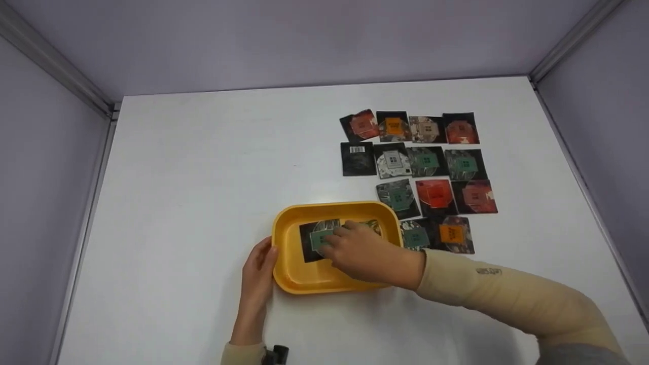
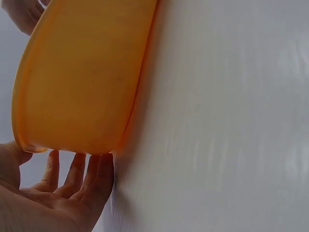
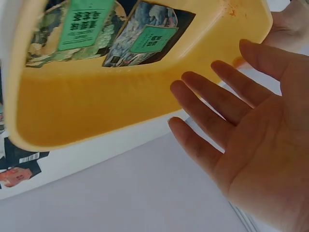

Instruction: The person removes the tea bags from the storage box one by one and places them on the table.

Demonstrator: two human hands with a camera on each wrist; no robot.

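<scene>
A yellow plastic tray [image 1: 291, 274] sits on the white table. My left hand [image 1: 258, 271] holds its left end, thumb at the rim and fingers against the outer wall. In the left wrist view, those fingertips [image 2: 77, 162] press the wall under the lip. Over the tray's inside hovers my right hand [image 1: 357, 251], fingers extended, with nothing in the palm in the right wrist view. Two square printed cards with green labels lie in the tray: a dark one [image 3: 145, 41] and a tan-and-green one [image 3: 79, 26]. My right hand partly hides both in the head view.
Several similar square cards lie in rough rows right of and behind the tray, among them a red one [image 1: 436, 197] and a face-down one with a barcode [image 1: 358, 165]. The nearest row, with a green-labelled card [image 1: 415, 235], borders the tray's right end. Grey walls [image 1: 324, 45] surround the table.
</scene>
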